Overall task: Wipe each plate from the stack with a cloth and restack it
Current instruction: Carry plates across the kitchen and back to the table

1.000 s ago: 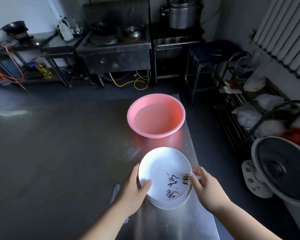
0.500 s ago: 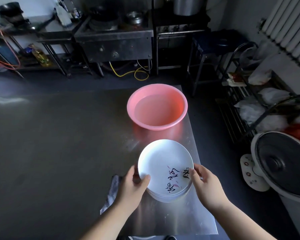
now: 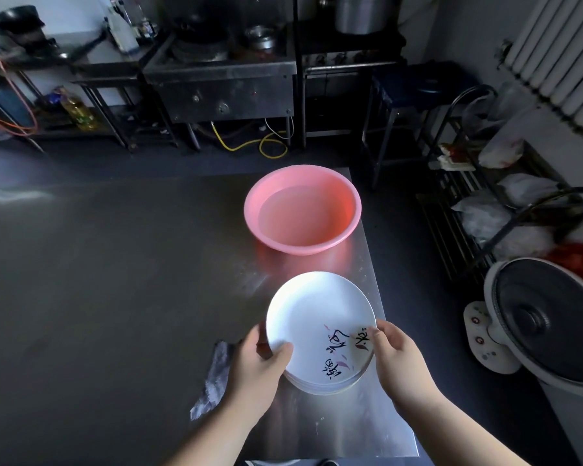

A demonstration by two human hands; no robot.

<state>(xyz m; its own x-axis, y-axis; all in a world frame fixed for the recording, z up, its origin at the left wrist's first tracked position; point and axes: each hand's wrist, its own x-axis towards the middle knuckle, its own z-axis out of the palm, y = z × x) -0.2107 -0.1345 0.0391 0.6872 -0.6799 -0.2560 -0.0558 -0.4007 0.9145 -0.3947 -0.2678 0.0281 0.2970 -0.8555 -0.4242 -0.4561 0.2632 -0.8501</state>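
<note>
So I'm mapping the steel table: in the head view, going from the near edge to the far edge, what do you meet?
Left hand and right hand gripping the plates → stack of white plates → pink basin holding water.

Both hands forward, left hand (image 3: 254, 366) and right hand (image 3: 398, 358) curled, thumbs inward, forearms converging.

White round plates (image 3: 318, 317) stacked between the hands, crumpled grey cloth (image 3: 214, 381) lying flat.
The top plate bears dark brush lettering and tilts up at its left edge; the cloth lies just left of the left hand (image 3: 253, 371).
</note>
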